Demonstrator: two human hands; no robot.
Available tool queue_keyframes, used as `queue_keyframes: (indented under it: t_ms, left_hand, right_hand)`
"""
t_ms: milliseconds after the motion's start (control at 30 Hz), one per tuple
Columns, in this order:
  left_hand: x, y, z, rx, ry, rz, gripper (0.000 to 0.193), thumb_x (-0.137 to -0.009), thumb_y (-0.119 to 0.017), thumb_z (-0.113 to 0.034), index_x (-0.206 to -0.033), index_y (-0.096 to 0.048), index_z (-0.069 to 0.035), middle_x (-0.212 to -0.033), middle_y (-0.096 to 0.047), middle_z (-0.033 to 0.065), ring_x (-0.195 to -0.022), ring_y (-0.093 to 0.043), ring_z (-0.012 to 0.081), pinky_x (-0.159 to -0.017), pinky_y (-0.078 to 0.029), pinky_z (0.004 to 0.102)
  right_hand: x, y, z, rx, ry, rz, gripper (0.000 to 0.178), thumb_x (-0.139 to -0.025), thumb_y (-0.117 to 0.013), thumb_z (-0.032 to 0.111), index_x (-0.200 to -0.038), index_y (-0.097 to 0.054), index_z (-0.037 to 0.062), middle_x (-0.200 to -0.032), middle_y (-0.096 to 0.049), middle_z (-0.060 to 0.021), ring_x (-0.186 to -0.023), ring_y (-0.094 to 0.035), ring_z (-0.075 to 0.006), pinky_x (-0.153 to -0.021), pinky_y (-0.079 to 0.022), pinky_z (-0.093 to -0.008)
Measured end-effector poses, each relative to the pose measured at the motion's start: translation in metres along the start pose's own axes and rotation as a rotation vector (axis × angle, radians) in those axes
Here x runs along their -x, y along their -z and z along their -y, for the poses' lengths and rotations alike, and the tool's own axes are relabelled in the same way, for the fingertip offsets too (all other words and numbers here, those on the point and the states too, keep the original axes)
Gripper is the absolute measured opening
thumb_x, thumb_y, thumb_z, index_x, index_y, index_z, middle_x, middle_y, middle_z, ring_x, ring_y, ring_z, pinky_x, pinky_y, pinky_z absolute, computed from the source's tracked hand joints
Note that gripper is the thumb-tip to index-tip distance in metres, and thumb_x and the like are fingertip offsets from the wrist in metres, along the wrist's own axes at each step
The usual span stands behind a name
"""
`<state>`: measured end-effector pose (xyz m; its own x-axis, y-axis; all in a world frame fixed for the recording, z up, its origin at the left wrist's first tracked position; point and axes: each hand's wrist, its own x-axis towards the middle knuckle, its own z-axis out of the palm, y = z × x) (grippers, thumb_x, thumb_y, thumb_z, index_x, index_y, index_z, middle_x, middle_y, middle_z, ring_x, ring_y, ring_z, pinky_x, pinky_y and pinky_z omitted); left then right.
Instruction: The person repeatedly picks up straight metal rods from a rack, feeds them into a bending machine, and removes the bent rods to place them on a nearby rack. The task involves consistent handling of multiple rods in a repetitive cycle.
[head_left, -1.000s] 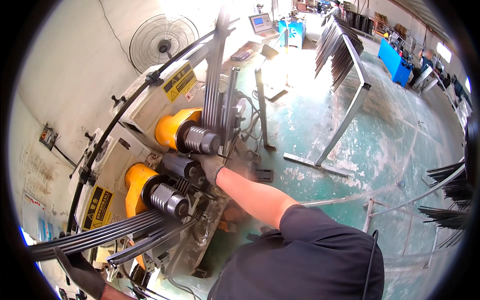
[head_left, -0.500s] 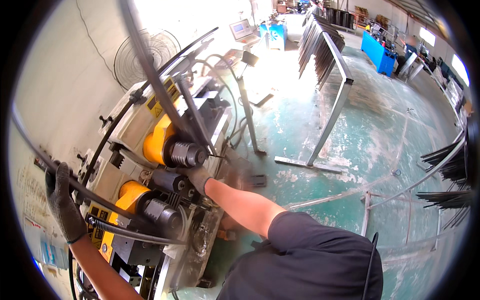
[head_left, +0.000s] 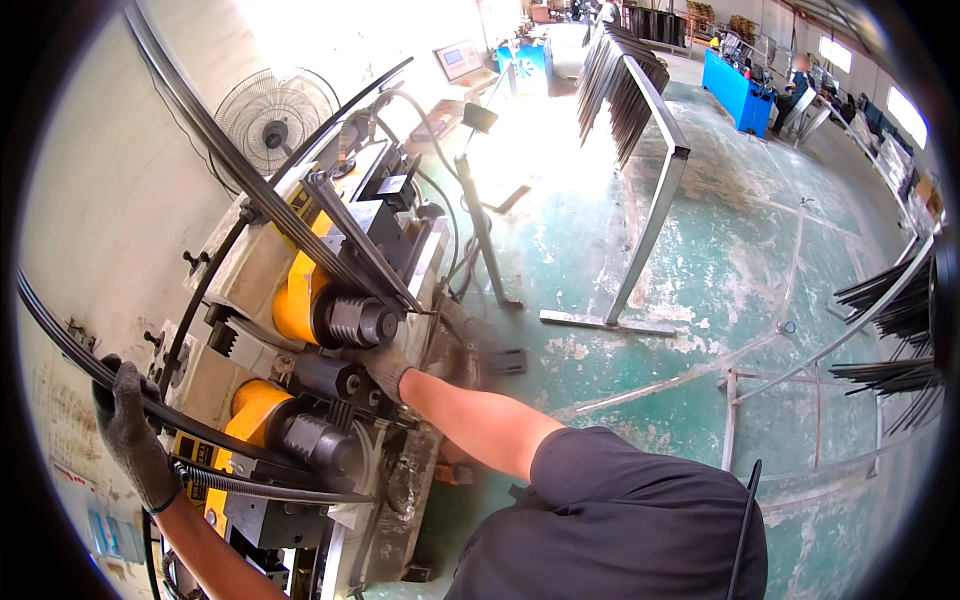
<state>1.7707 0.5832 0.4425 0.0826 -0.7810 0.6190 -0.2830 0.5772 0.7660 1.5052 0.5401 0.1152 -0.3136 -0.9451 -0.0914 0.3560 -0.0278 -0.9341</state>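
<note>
My left hand (head_left: 138, 440) had its fingers curled around the near bundle of dark rods (head_left: 215, 430), whose long axis slanted from the near roller (head_left: 328, 448) past the machine's (head_left: 212, 368) wall-side edge. My right hand (head_left: 382, 370) lay just beside the far roller (head_left: 362, 322), grip untellable.

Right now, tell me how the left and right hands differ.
The left hand seems to touch the lower curved black bars; the right hand is beside the dark cylinder. The left hand points mostly forward, the right hand leftward. Both are gloved.
</note>
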Motion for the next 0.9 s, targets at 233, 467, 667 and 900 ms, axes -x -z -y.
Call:
queue_keyframes:
  t_ms: [233, 467, 667, 900]
  left_hand:
    - [0.001, 0.003, -0.002, -0.026, 0.003, 0.01, 0.041, -0.099, -0.073, -0.025, -0.13, -0.065, 0.0, -0.095, -0.059, 0.0021, -0.084, -0.057, 0.0121, -0.078, -0.048, 0.0279]
    - [0.002, 0.001, -0.006, -0.025, 0.034, -0.004, 0.041, -0.099, -0.073, -0.026, -0.13, -0.066, 0.0, -0.095, -0.059, 0.0019, -0.085, -0.057, 0.0118, -0.077, -0.048, 0.0283]
    - [0.002, -0.001, -0.003, -0.042, 0.012, -0.026, 0.041, -0.101, -0.07, -0.029, -0.13, -0.064, 0.0, -0.095, -0.059, 0.0028, -0.085, -0.056, 0.0126, -0.077, -0.048, 0.028]
    - [0.004, 0.007, -0.016, -0.136, -0.017, 0.038, 0.044, -0.099, -0.072, -0.033, -0.126, -0.066, 0.001, -0.095, -0.061, 0.0045, -0.088, -0.059, 0.0148, -0.082, -0.049, 0.0308]
  right_hand:
    - [0.013, -0.003, 0.013, -0.031, -0.053, -0.023, 0.043, -0.087, -0.081, 0.025, -0.122, -0.074, 0.0019, -0.108, -0.078, -0.0123, -0.093, -0.075, -0.0201, -0.083, -0.058, -0.0335]
    - [0.019, 0.0, 0.026, 0.032, -0.06, -0.045, 0.041, -0.087, -0.079, 0.022, -0.122, -0.073, 0.0014, -0.105, -0.078, -0.0126, -0.089, -0.076, -0.0203, -0.079, -0.06, -0.0336]
    - [0.022, -0.001, 0.028, 0.014, -0.059, -0.044, 0.044, -0.087, -0.079, 0.022, -0.126, -0.072, 0.0016, -0.11, -0.077, -0.0139, -0.095, -0.075, -0.0213, -0.083, -0.059, -0.0348]
    - [0.002, -0.008, 0.002, -0.134, -0.058, -0.039, 0.043, -0.085, -0.085, 0.011, -0.125, -0.071, 0.0012, -0.113, -0.076, -0.012, -0.091, -0.076, -0.0206, -0.076, -0.064, -0.0352]
